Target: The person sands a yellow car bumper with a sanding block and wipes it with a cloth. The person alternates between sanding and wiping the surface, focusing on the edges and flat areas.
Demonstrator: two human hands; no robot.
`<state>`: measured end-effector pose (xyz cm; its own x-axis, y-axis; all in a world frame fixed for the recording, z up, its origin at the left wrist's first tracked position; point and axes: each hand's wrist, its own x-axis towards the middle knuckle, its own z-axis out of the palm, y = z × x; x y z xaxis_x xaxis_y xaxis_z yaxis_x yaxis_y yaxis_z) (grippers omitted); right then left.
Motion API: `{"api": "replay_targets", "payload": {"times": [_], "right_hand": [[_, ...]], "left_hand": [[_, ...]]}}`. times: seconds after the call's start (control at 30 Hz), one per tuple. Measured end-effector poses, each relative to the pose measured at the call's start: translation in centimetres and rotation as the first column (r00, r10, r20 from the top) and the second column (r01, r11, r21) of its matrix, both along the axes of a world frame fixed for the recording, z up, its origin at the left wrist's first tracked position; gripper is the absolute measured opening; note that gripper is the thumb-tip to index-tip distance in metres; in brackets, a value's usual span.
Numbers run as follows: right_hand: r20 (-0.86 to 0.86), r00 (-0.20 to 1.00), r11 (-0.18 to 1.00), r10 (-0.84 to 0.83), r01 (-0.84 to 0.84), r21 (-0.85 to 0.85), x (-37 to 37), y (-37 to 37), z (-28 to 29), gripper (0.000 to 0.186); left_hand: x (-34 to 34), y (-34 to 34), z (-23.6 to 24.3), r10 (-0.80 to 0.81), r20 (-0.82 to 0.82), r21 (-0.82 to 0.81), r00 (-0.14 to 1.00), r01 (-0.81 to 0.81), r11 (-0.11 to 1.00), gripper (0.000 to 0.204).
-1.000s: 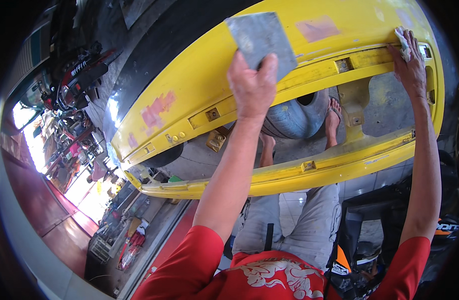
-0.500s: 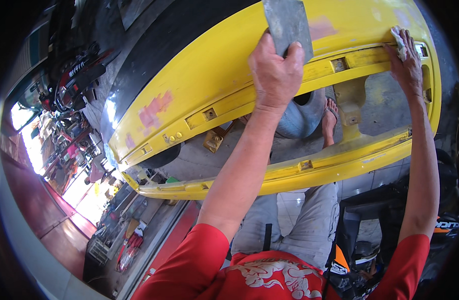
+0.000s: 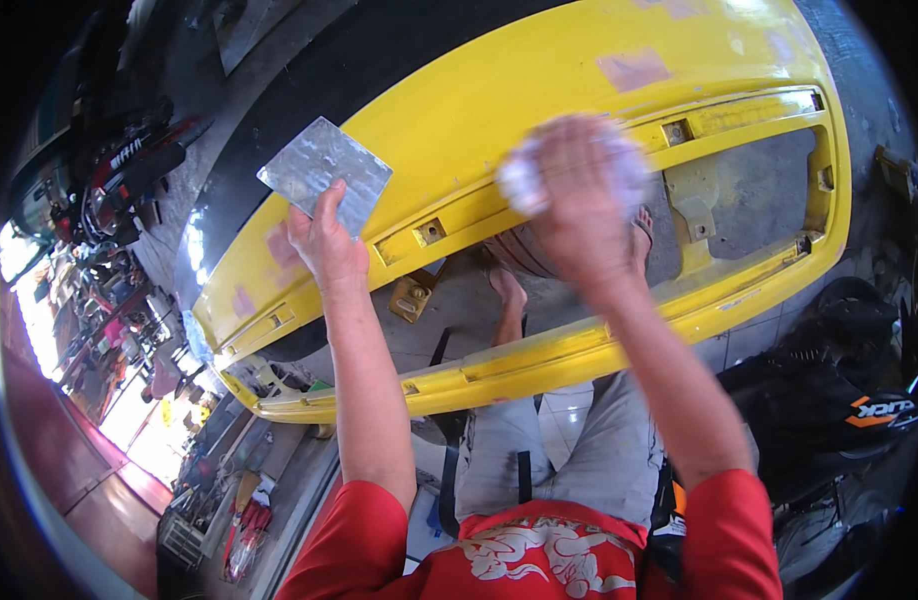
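Note:
A long yellow vehicle bumper point(image 3: 479, 90) with pink filler patches, slotted recesses and a large opening stretches across in front of me. My left hand point(image 3: 329, 240) grips a flat grey metal plate point(image 3: 319, 160) over the bumper's left part, thumb on the plate. My right hand point(image 3: 574, 200), blurred by motion, holds a white cloth point(image 3: 514, 170) over the upper rail near the middle, fingers spread over the cloth. My feet point(image 3: 509, 290) show through the opening.
A small dark-and-tan block point(image 3: 409, 298) lies on the floor below the bumper. A dark red motorcycle point(image 3: 144, 150) and piled clutter stand at the left beside a red metal panel point(image 3: 89, 450). A black motorcycle point(image 3: 829, 420) with orange markings is close at my lower right.
The plate and my left hand have moved left and down. My right hand and the cloth have swept left from the bumper's right end toward the middle. The view has shifted slightly.

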<state>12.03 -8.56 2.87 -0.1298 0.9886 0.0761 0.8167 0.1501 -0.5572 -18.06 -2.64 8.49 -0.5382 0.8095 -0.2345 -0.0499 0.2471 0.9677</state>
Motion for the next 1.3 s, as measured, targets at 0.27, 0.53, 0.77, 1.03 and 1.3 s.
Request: {"api": "replay_targets", "payload": {"times": [0.27,0.53,0.77,1.03,1.3], "right_hand": [[-0.086,0.956,0.96,0.279,-0.28,-0.002,-8.5,-0.2,3.4,0.059],[0.413,0.908,0.986,0.072,-0.127,0.109,20.0,7.0,-3.3,0.038],[0.225,0.908,0.935,-0.352,0.331,0.129,22.6,7.3,-4.5,0.033],[-0.02,1.0,0.985,0.015,-0.011,0.172,-11.2,-1.8,1.6,0.031],[-0.006,0.925,0.925,0.38,-0.38,0.026,-19.0,-2.1,4.8,0.046]], "left_hand": [[-0.9,-0.5,2.8,0.017,0.091,0.013,0.996,-0.019,1.0,0.043],[0.1,-3.5,2.5,-0.123,0.183,-0.017,0.975,0.129,0.992,0.036],[-2.6,-7.0,1.9,-0.018,0.219,-0.027,0.976,0.025,0.999,0.034],[-9.1,-9.7,3.6,0.027,0.24,0.0,0.97,-0.028,1.0,0.038],[-11.8,-9.7,6.6,0.004,0.134,0.082,0.991,-0.015,0.996,0.045]]}}
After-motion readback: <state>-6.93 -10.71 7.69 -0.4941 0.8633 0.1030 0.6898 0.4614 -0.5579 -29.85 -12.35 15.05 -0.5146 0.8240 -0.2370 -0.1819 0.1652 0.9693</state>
